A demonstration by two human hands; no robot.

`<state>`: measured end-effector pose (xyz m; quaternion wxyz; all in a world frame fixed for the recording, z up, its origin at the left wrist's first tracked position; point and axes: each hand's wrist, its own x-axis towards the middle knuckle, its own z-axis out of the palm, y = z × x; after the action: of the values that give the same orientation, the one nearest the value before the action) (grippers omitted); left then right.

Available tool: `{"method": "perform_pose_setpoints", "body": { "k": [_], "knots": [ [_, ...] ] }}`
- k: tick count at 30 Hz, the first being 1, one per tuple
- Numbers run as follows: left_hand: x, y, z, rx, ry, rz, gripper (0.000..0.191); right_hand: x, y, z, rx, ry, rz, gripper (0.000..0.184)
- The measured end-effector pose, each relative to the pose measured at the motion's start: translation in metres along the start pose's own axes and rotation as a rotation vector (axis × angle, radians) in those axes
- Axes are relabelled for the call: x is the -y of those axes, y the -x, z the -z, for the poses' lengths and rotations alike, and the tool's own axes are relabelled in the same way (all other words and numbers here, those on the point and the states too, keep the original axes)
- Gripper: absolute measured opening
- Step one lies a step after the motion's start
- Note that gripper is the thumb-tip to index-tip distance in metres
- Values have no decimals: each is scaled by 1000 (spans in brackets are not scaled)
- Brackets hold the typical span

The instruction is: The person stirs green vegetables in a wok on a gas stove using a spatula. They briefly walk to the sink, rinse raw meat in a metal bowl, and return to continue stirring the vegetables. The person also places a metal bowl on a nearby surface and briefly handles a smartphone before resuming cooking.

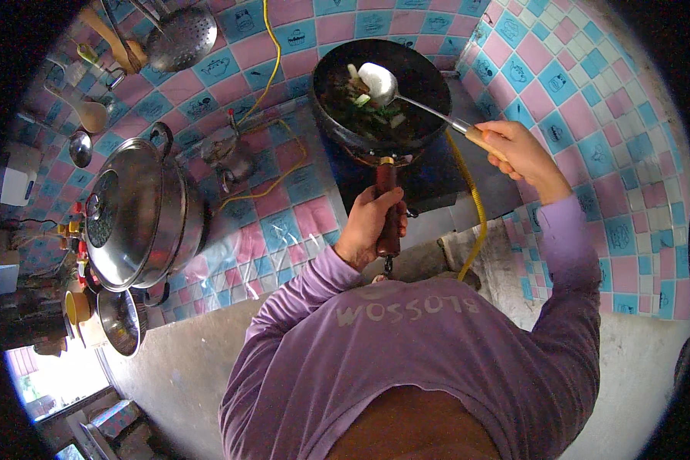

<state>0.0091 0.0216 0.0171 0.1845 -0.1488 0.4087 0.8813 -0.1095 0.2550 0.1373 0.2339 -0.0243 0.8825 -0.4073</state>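
A dark wok (431,75) sits over a gas stove (356,190), its handle (387,230) pointing toward me. My left hand (371,224) is wrapped around that reddish-brown handle. In my right hand (514,146) is the wooden grip of a metal wok spatula (422,105). The spatula's broad, shiny head lies inside the wok, over or against the food; exact contact is hard to tell. Chopped vegetables (362,100), pale stalk pieces with some dark green leaves, lie in the middle and left of the wok.
A large lidded steamer pot (144,218) stands on the tiled counter to the left, with a metal bowl (121,322) beside it. A skimmer (183,39) and other utensils hang on the back wall. A yellow hose (477,213) runs down right of the stove, near a tiled side wall (552,80).
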Motion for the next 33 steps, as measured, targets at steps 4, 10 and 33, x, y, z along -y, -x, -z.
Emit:
{"method": "perform_pose_setpoints", "body": {
  "k": [4,10,33],
  "knots": [
    [0,0,0,10,-17,4,19,2,27,4,41,142,160,32],
    [0,-2,2,26,-33,11,18,12,59,-2,-24,529,440,27],
    [-2,1,4,2,21,11,19,-19,-27,17,-441,984,744,42]
  ]
}}
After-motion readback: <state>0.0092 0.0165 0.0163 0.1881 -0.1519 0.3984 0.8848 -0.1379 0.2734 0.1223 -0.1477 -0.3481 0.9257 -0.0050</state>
